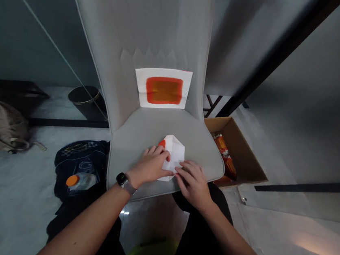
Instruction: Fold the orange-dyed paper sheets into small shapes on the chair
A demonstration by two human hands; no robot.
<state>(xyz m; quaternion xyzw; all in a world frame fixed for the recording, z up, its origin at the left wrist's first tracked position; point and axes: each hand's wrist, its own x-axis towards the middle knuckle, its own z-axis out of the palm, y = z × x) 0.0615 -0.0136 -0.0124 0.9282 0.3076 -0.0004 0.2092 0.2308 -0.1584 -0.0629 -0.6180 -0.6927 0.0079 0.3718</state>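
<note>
Left hand (151, 164) spread on folded paper (177, 152) atop grey chair (145, 129); right hand (194, 184) at paper's edge, can't tell if pinching.

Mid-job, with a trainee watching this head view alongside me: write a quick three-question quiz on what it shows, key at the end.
1. Multiple choice: where is the watch worn?
A) On the right wrist
B) On the left wrist
C) On neither wrist

2. True or false: the sheet with the red-and-orange rectangle stands upright at the foot of the chair's backrest.

3. Fill in the missing word: the left hand rests on a folded piece of white ____, and the right hand has its fingers at the edge of that piece.

Key: 1. B; 2. True; 3. paper.
</note>
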